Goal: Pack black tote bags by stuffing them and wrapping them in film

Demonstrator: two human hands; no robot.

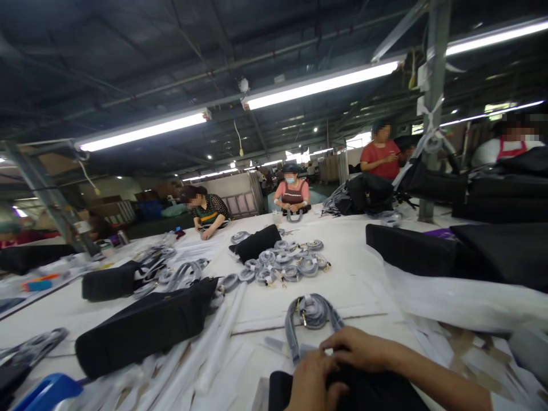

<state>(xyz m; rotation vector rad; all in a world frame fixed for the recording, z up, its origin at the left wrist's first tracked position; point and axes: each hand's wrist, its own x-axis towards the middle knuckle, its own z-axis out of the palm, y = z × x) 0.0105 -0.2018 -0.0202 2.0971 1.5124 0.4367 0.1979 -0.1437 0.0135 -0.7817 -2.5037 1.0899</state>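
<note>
At the bottom centre both my hands rest on a black bag (368, 394) on the white table (363, 274). My left hand (312, 382) lies on the bag's left part, fingers curled down onto the fabric. My right hand (359, 347) comes in from the right and presses on the bag's top edge, fingers bent together. A grey strap (312, 317) loops out from under my hands toward the table's middle.
Black bags (145, 328) lie to the left, with a pile of coiled grey straps (286, 262) mid-table and black fabric (471, 251) at right. White paper strips (214, 354) litter the near edge. A blue object (47, 394) sits bottom left. Several people work at the far side.
</note>
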